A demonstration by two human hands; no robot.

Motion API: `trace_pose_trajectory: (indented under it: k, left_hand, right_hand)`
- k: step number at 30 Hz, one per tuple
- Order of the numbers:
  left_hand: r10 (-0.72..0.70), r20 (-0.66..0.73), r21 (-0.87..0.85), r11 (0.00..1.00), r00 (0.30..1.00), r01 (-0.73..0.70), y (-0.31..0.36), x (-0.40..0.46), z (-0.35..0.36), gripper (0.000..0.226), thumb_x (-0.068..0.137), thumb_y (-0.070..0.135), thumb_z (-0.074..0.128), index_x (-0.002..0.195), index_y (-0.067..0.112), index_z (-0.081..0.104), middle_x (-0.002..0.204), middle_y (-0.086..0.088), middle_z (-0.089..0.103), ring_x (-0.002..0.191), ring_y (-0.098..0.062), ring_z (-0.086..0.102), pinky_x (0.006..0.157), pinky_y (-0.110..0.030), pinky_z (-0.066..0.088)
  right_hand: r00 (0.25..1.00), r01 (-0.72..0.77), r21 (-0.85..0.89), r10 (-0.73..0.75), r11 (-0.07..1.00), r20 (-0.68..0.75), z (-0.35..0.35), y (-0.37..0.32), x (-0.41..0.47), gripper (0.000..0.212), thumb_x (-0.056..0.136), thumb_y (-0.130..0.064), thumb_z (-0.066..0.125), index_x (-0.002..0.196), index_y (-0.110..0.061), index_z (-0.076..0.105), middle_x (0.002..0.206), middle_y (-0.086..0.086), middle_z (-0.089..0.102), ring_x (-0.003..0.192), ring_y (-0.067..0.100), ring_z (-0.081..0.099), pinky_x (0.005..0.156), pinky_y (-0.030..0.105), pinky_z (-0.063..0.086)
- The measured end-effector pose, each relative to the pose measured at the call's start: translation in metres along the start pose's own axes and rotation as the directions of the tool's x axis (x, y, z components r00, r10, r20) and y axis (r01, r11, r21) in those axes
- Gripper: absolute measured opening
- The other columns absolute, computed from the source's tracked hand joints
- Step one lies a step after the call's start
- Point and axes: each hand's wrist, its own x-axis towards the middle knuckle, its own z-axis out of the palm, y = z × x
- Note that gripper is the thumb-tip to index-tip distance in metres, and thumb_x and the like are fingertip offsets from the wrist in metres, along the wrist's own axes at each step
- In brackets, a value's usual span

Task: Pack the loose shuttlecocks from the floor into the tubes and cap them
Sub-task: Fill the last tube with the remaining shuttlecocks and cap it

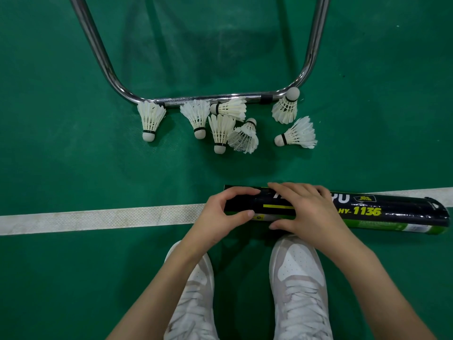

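A black shuttlecock tube (pixel 392 212) with yellow lettering lies sideways on the green floor, across the white court line. My left hand (pixel 220 217) grips its left end, thumb below and fingers curled over the top. My right hand (pixel 304 212) lies over the tube's middle with fingers wrapped round it. Several loose white feather shuttlecocks (pixel 220 131) lie on the floor beyond the tube, against a chrome bar. One shuttlecock (pixel 150 119) lies apart at the left, two more (pixel 296 133) at the right.
A bent chrome tube frame (pixel 103 57) forms a U shape on the floor behind the shuttlecocks. The white court line (pixel 98 218) runs left to right. My two white shoes (pixel 296 278) stand just below the tube.
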Motion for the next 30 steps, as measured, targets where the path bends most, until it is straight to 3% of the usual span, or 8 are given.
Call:
trace_pose_trajectory:
  k: [5,10,16,24,30]
  left_hand:
    - [-0.010,-0.012,0.012,1.000,1.000,0.010,0.006,0.006,-0.002,0.039,0.083,-0.001,0.066,0.103,0.032,0.064,0.104,0.011,0.067,0.098,0.001,0.060,0.088,-0.014,0.045]
    - [-0.008,-0.189,-0.029,1.000,0.982,0.003,0.014,0.014,-0.011,0.030,0.087,0.004,0.062,0.105,0.027,0.062,0.088,-0.005,0.071,0.079,-0.005,0.064,0.075,-0.014,0.050]
    - [0.088,-0.330,0.122,0.991,0.940,-0.050,0.020,0.034,-0.026,0.025,0.089,0.005,0.059,0.109,0.021,0.061,0.087,0.000,0.062,0.079,0.000,0.056,0.074,-0.006,0.042]
    - [0.058,-0.166,0.083,0.996,0.984,-0.045,0.038,0.069,-0.016,0.042,0.091,0.007,0.057,0.129,0.024,0.048,0.111,0.000,0.060,0.094,-0.004,0.058,0.078,-0.009,0.047]
    - [-0.094,-0.061,0.157,0.982,0.994,0.102,0.036,0.093,-0.018,0.056,0.092,0.012,0.058,0.140,0.026,0.036,0.130,-0.005,0.051,0.113,-0.019,0.053,0.099,-0.033,0.044]
  right_hand:
    - [1.000,-0.008,0.028,0.009,1.000,-0.027,-0.002,0.002,0.005,0.080,0.072,-0.058,0.063,0.141,-0.039,0.026,0.141,-0.013,0.038,0.129,0.013,0.031,0.103,0.034,0.013]
    - [0.999,-0.027,0.029,0.028,0.999,-0.034,-0.005,0.007,0.007,0.079,0.074,-0.057,0.062,0.141,-0.039,0.024,0.141,-0.014,0.037,0.130,0.012,0.030,0.103,0.034,0.014]
    - [0.997,-0.056,0.019,0.057,0.998,-0.044,-0.007,0.015,0.005,0.079,0.074,-0.059,0.060,0.141,-0.039,0.024,0.141,-0.015,0.037,0.129,0.013,0.030,0.103,0.034,0.015]
    - [0.996,-0.062,0.019,0.063,0.998,-0.066,-0.005,0.021,0.003,0.079,0.073,-0.059,0.062,0.141,-0.038,0.027,0.140,-0.013,0.040,0.129,0.014,0.032,0.103,0.035,0.016]
    - [0.996,-0.062,0.026,0.064,0.998,-0.070,-0.005,0.023,0.003,0.079,0.072,-0.058,0.063,0.141,-0.038,0.027,0.141,-0.013,0.040,0.129,0.014,0.032,0.103,0.035,0.016]
